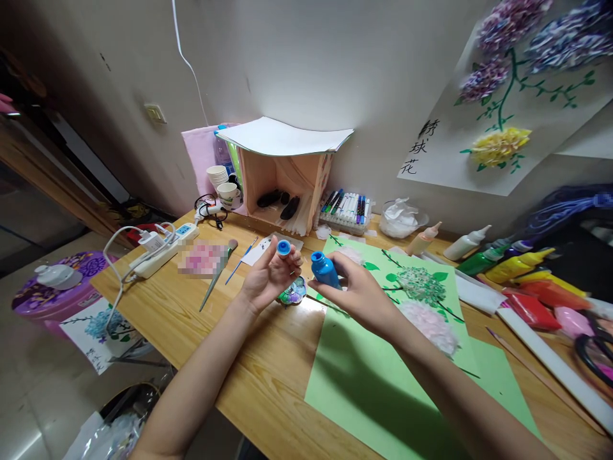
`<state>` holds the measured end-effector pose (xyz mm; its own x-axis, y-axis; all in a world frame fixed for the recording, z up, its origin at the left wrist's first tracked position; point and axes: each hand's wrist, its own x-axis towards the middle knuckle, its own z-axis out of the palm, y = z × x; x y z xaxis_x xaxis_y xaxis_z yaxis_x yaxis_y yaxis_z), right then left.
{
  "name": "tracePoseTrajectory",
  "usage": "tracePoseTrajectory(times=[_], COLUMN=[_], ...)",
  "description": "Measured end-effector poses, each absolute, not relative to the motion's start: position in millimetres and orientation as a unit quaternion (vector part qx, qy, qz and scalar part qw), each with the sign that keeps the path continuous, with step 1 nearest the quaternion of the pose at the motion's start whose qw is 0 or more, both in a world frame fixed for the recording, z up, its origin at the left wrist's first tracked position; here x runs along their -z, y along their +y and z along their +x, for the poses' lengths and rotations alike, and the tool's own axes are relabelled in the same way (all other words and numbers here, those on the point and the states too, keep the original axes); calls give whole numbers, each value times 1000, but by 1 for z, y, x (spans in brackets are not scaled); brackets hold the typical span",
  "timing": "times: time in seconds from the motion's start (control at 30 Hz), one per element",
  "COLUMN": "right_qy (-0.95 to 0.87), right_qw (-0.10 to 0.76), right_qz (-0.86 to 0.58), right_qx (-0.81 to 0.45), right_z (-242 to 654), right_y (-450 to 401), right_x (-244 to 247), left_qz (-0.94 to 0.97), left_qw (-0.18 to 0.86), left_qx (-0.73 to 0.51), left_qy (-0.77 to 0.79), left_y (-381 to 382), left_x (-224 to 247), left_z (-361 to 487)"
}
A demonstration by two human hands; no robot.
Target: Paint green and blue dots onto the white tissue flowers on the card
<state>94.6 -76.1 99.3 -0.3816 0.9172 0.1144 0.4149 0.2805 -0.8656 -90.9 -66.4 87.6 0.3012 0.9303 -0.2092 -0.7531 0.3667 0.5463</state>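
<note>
Now left hand [268,281] half-curled, holding cap [284,248]; right hand [366,291] curved round blue bottle [325,271]

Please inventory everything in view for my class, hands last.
bottle: 1, blue, in right hand
cap: 1, blue, in left hand
palette: 1, multicoloured, on table
brushes: 2, grey-green and blue, left of palette
flower paper: 1 or more, green, right of palette
box: 1, light brown, by wall
paper sheets: some, white, atop box
markers: many, mixed, right of box
cups: several, white, left of box
power strip: 1, white, table's left
squeeze bottles: several, mixed, table's right
flower picture: 1, white, on wall
table: 1, brown, centre
left hand: 1, bare, holding cap
right hand: 1, bare, holding bottle
</note>
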Motion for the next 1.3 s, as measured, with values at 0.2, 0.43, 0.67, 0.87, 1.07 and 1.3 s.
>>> tracePoseTrajectory(times=[0.2,0.43,0.67,0.87,1.07,1.3], right_qy=[-734,-740,-746,-729,-730,-736], right_qw=[314,317,324,354,355,314], right_qz=[-455,-457,-444,-449,-447,-517], right_qx=[-395,-378,-376,-377,-376,-304], right_z=[96,97,99,102,90,60], right_y=[-75,-71,-72,-63,-9,38], right_x=[-99,-100,-104,-100,-80,-40], left_qz=[194,189,197,243,260,155], left_qw=[771,762,748,695,614,599], left_qx=[-546,-557,-566,-592,-650,-717], left_qy=[264,271,284,328,365,321], left_y=[-66,-64,-64,-60,-43,-30], left_x=[-86,-84,-80,-79,-80,-75], left_z=[-92,-93,-92,-100,-122,-167])
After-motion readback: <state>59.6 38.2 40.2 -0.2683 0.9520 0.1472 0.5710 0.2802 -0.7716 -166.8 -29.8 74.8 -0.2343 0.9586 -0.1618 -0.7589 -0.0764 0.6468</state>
